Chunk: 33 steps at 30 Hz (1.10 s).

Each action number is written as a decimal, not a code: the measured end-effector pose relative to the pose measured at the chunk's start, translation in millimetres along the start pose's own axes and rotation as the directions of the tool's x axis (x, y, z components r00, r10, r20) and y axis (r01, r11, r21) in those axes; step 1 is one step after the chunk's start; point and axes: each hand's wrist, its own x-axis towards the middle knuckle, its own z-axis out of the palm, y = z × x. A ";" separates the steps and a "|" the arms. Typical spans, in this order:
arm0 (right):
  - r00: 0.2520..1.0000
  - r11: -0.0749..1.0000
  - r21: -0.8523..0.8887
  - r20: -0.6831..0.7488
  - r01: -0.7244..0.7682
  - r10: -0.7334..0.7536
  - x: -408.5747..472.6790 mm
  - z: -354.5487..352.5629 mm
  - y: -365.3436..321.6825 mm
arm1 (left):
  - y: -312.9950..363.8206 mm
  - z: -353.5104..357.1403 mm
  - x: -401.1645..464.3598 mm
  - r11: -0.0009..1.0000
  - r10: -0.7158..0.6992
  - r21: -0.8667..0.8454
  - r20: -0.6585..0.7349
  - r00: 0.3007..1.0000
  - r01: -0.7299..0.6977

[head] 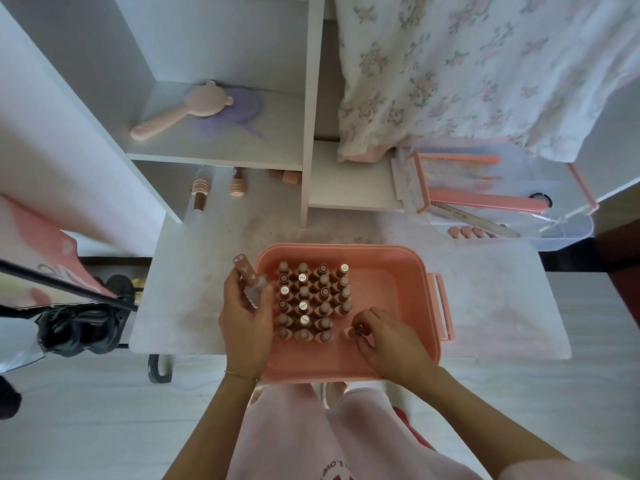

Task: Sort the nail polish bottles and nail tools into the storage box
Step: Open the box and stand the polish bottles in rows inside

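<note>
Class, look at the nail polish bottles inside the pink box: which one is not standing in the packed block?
The bottle pinched by the right hand. It sits alone to the right of the block's nearest row, while the others stand packed in rows.
</note>
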 end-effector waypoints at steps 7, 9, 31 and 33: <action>0.999 0.999 -0.054 -0.035 -0.005 0.003 -0.5 1.8 -3.1 | -3.9 -3.4 4.3 0.997 -0.049 -0.059 0.018 0.999 0.050; 0.999 0.998 -0.068 -0.037 0.007 -0.009 0.7 2.2 -4.0 | -3.7 -3.8 4.2 0.996 -0.053 -0.067 0.024 0.998 0.055; 0.996 0.998 -0.027 -0.065 0.059 -0.061 8.3 -0.1 -11.2 | -1.4 -4.6 4.7 0.998 -0.040 -0.040 0.019 0.999 0.041; 0.996 0.998 -0.025 -0.070 0.060 -0.062 9.7 0.0 -12.0 | -2.0 -4.8 5.0 0.998 -0.043 -0.051 0.022 0.999 0.044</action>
